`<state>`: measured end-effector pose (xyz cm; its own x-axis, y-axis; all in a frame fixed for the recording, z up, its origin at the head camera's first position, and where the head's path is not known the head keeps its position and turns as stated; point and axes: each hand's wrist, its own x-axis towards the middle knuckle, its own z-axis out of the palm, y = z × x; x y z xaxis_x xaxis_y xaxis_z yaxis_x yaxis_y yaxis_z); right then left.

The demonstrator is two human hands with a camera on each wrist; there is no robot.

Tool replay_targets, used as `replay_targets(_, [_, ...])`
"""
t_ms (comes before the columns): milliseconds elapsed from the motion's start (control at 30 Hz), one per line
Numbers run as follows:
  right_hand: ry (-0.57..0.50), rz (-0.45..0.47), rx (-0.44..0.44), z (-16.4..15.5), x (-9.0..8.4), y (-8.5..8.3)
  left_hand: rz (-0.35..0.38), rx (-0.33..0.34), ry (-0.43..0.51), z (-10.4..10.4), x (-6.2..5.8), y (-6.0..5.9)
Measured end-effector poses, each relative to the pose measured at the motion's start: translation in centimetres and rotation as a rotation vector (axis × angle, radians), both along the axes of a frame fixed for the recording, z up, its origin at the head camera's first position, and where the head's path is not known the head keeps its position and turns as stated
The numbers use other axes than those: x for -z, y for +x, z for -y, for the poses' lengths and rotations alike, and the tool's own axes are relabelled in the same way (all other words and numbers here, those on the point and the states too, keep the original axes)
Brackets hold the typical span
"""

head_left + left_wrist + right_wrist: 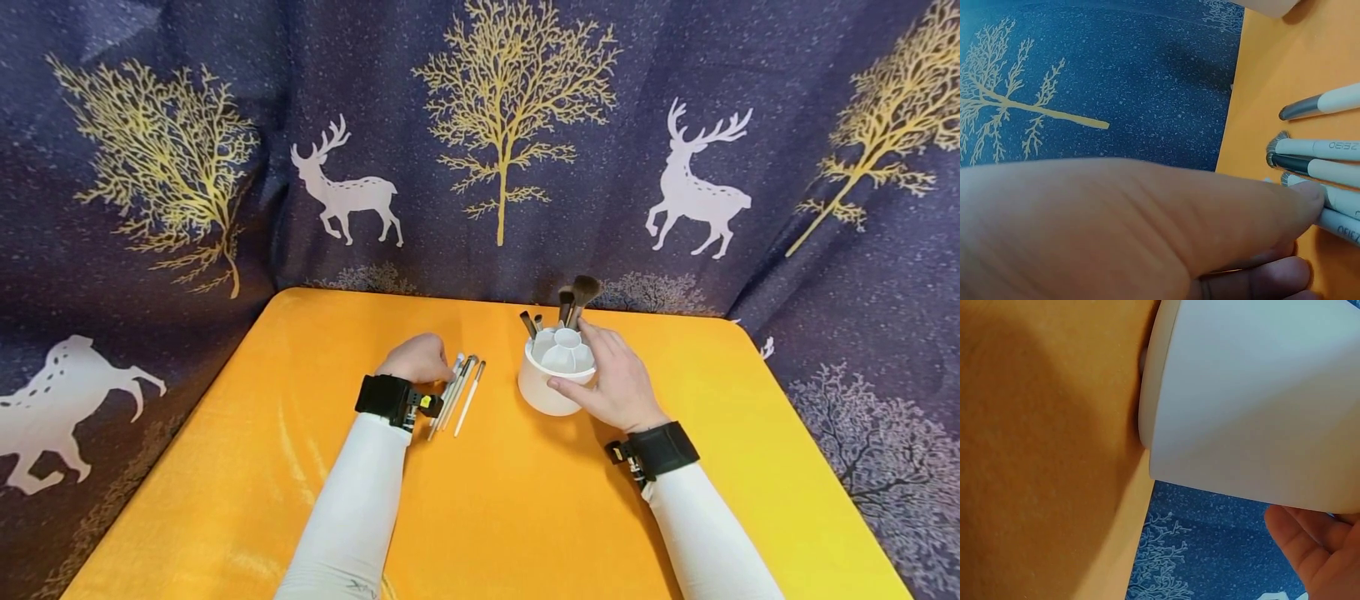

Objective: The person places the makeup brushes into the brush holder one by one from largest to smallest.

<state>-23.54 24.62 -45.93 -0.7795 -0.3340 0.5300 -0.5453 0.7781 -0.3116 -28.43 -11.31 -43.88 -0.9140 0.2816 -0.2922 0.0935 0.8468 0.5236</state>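
A dark blue fabric backdrop printed with gold trees and white deer hangs behind and around everything. In front of it stands the orange-yellow cloth-covered desk, its rounded far corners meeting the cloth.

Two arms in white sleeves reach over the desk from the near edge, each with a black wrist strap.

The white round plastic brush holder, divided at the top into petal-shaped compartments, stands upright on the desk right of centre. The right hand wraps round its right side, thumb on the near rim and fingers curved over the far edge, so it grips the holder. A few dark-bristled makeup brushes stand upright in the far compartments, bristles up.

The left hand rests on the desk well left of the holder, fingers curled down onto the far ends of a small row of white-handled makeup brushes lying flat side by side. In the left wrist view a fingertip presses on one brush near its bristle end, with the thumb below; the brushes lie parallel with silver and dark ferrules. Whether the hand fully pinches one I cannot tell.
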Motion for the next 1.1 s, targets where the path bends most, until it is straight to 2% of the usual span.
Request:
replay_targets(333, [0.006,-0.001,0.003,0.0,0.0,0.0,-0.018,0.048,0.033,0.4,0.1,0.2])
replay_targets(800, [0.007,0.023,0.016,-0.1,0.0,0.0,0.004,0.057,0.071,0.4,-0.3,0.5])
replay_targets(1100, [0.010,0.025,0.015,0.0,0.0,0.1,-0.060,0.021,-0.011,-0.6,0.2,0.7])
